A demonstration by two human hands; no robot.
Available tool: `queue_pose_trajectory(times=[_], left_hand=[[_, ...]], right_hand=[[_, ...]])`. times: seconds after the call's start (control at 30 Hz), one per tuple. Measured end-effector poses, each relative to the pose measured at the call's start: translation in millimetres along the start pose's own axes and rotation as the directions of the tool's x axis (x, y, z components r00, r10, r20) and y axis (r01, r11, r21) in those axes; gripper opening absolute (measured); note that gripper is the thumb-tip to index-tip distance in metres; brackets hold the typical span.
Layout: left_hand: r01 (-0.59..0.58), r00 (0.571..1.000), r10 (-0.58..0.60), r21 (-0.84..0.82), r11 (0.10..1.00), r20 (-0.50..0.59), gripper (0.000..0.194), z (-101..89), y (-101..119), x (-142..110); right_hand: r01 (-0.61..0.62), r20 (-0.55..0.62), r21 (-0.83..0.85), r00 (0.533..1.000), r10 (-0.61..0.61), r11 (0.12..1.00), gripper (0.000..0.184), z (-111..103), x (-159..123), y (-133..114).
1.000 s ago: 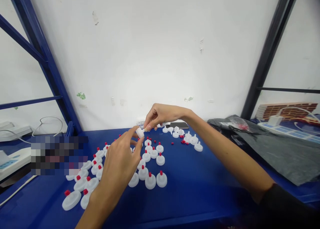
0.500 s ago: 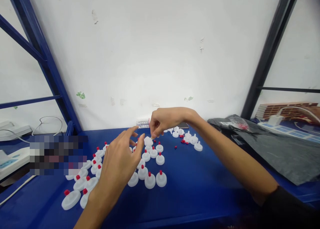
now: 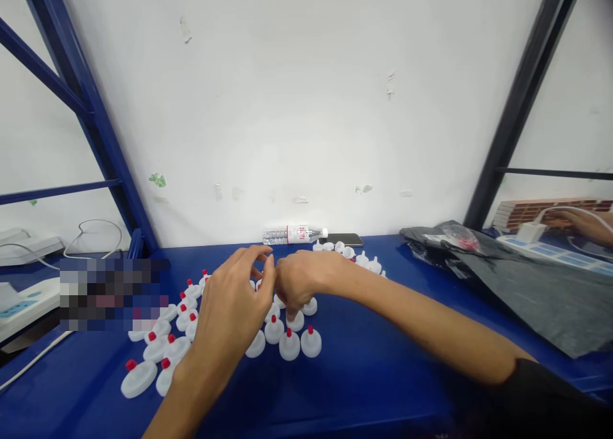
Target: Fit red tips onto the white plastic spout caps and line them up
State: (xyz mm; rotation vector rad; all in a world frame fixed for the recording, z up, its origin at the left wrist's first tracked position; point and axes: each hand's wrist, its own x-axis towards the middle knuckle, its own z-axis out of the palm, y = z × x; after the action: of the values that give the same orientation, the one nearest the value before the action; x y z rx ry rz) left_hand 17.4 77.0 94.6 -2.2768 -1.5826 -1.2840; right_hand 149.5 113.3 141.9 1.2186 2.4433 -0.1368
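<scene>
My left hand point(image 3: 233, 298) hovers over the white caps, thumb and fingers curved with a gap between them and nothing held. My right hand point(image 3: 299, 278) reaches down beside it, its fingertips at the top of a white spouted cap point(image 3: 296, 322) on the blue table. The fingers cover that cap's spout, so I cannot see its tip. Just in front stand a white cap with a red tip point(image 3: 289, 346) and another red-tipped cap point(image 3: 311, 343). More red-tipped caps point(image 3: 138, 379) spread around and behind my left forearm.
Several white caps without red tips point(image 3: 348, 252) lie at the back right, partly behind my right arm. A plastic bottle point(image 3: 297, 234) and a phone point(image 3: 349, 239) lie by the wall. A dark plastic bag point(image 3: 522, 292) is at right. Another person's hand point(image 3: 582, 223) shows beyond the post.
My right hand has carried a white cap away from my left hand and down among the red-tipped caps. My left hand has let go of it and stayed nearly in place.
</scene>
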Motion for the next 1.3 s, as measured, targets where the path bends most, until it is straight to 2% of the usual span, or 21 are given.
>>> queue_pose_trajectory(times=[0.07,0.17,0.27,0.33,0.4,0.5,0.57,0.63,0.73,0.83,1.0,1.13,1.2,1.3], left_hand=[[0.008,1.000,-0.008,0.003,1.000,-0.004,0.023,-0.5,0.3,-0.4],[0.007,1.000,-0.007,0.014,1.000,-0.014,0.023,-1.0,0.6,-1.4],[0.005,1.000,-0.003,0.051,0.999,-0.026,0.023,-0.6,0.2,-2.4],[0.017,1.000,-0.015,0.099,0.995,-0.020,0.025,0.1,-0.4,-2.7],[0.028,1.000,-0.027,0.146,0.989,-0.009,0.026,0.8,-1.1,-2.5],[0.024,1.000,-0.024,0.177,0.984,-0.002,0.026,1.7,-1.5,-1.4],[0.024,1.000,-0.023,0.177,0.984,-0.002,0.026,2.2,-1.4,-0.9],[0.030,1.000,-0.030,0.173,0.985,-0.002,0.026,2.4,-1.1,-1.0],[0.039,0.999,-0.041,0.154,0.987,0.009,0.026,2.0,-0.3,-2.0],[0.048,0.998,-0.054,0.148,0.988,0.031,0.027,1.3,0.4,-2.9],[0.051,0.998,-0.056,0.142,0.989,0.032,0.027,1.5,-0.3,-2.4],[0.045,0.998,-0.050,0.135,0.990,0.036,0.027,1.9,-0.7,-1.6],[0.044,0.998,-0.050,0.133,0.990,0.044,0.028,2.0,-0.9,-1.5],[0.016,0.998,-0.024,0.128,0.992,0.055,0.039,3.3,-2.1,-1.9]], right_hand=[[0.011,-0.005,0.052,1.000,-0.010,0.999,0.021,-3.8,-1.8,6.3],[-0.034,-0.184,0.074,0.982,0.047,0.997,0.029,-11.5,-4.8,22.3],[-0.151,-0.401,0.049,0.903,0.158,0.987,0.024,-13.3,2.1,44.2],[-0.188,-0.462,0.049,0.866,0.189,0.981,0.025,-8.4,13.8,59.0],[-0.184,-0.465,0.060,0.865,0.190,0.981,0.026,0.5,28.1,71.5],[-0.174,-0.422,0.077,0.886,0.190,0.982,0.023,14.7,46.8,84.4],[-0.215,-0.401,0.080,0.887,0.229,0.973,0.022,20.9,53.7,91.2],[-0.298,-0.396,0.080,0.866,0.305,0.951,0.028,23.4,55.7,98.9],[-0.443,-0.384,0.089,0.811,0.441,0.892,0.036,22.7,52.2,114.1],[-0.536,-0.302,0.110,0.784,0.542,0.837,0.036,22.7,46.8,129.3],[-0.548,-0.127,0.203,0.807,0.577,0.812,0.035,28.1,41.9,141.1],[-0.481,-0.112,0.313,0.838,0.534,0.819,0.032,22.1,33.9,143.5],[-0.380,-0.152,0.381,0.873,0.463,0.843,0.029,12.8,26.1,141.9],[-0.145,-0.213,0.473,0.939,0.272,0.869,0.033,-4.6,12.6,129.9]])
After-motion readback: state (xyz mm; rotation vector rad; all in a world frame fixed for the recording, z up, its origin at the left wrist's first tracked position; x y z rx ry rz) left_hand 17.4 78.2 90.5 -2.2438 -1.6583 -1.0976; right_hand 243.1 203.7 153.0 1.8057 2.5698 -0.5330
